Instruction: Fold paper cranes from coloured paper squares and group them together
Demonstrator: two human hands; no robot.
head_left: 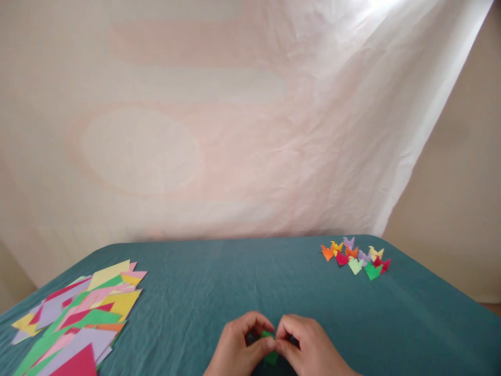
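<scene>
Low in the middle of the head view, a small piece of folded green paper [271, 357] shows between my two hands, partly covered by the fingers. My left hand [245, 342] pinches it with thumb and forefinger from the left. From the right, my right hand [307, 344] is closed in a pinch at the paper's upper right edge, its fingertips touching those of the left hand. The paper's exact folded shape is hidden.
A spread pile of coloured paper sheets [78, 334] lies on the left of the table with a dark green cloth [203, 292]. Several small folded paper birds [355, 266] stand together at the back right. A pale sheet [235, 156] hangs behind the table.
</scene>
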